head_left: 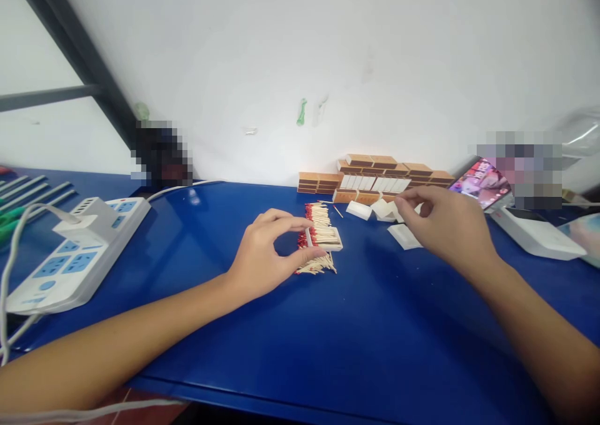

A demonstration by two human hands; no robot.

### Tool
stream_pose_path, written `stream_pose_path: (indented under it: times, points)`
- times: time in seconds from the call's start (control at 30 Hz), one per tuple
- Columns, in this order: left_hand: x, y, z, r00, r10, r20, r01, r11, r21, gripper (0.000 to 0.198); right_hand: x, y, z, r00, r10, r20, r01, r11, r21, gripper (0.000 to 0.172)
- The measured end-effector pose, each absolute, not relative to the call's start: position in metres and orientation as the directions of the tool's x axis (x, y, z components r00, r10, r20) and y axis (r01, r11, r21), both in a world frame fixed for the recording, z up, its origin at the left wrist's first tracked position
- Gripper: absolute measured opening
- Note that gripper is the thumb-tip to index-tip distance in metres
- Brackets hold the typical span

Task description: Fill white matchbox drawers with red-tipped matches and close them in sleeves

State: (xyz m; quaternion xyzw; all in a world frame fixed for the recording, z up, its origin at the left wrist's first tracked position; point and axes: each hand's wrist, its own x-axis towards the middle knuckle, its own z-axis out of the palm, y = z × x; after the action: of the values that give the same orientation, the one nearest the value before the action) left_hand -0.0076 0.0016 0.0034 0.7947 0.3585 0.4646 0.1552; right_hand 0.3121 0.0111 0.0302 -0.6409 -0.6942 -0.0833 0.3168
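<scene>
On the blue table [290, 337] lies a heap of red-tipped matches [319, 217], with a small white matchbox tray [328, 239] filled with matches on top of it. My left hand [267, 250] curls around the tray's left end, thumb and fingers pinching it. My right hand [445, 222] hovers further right, fingers bent over several empty white trays [403, 234]; what they hold, if anything, is hidden. A lone match [338, 211] lies beside the heap.
Brown matchbox sleeves and white trays are stacked [375, 178] against the wall. A white power strip [75, 250] with a plugged adapter and cables sits at left. At right stand a phone [480, 184] and a white box [537, 232]. Metal tools [28, 190] lie far left.
</scene>
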Motion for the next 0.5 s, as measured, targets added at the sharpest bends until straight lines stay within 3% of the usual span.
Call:
stream_pose_path:
  times: [0.13, 0.3, 0.5]
  points:
    - [-0.007, 0.001, 0.005, 0.321, 0.712, 0.624, 0.423, -0.697, 0.579, 0.036, 0.321, 0.02, 0.02, 0.066, 0.87, 0.489, 0.939, 0.111, -0.325, 0.024]
    - [-0.008, 0.001, 0.004, 0.333, 0.7, 0.632, 0.416, -0.71, 0.568, 0.038, 0.332, 0.039, 0.016, 0.351, 0.765, 0.539, 0.89, -0.094, -0.446, 0.013]
    - [-0.009, 0.001, 0.003, 0.329, 0.698, 0.636, 0.411, -0.712, 0.57, 0.038, 0.344, 0.074, 0.026, 0.576, 0.658, 0.485, 0.784, -0.275, -0.557, 0.049]
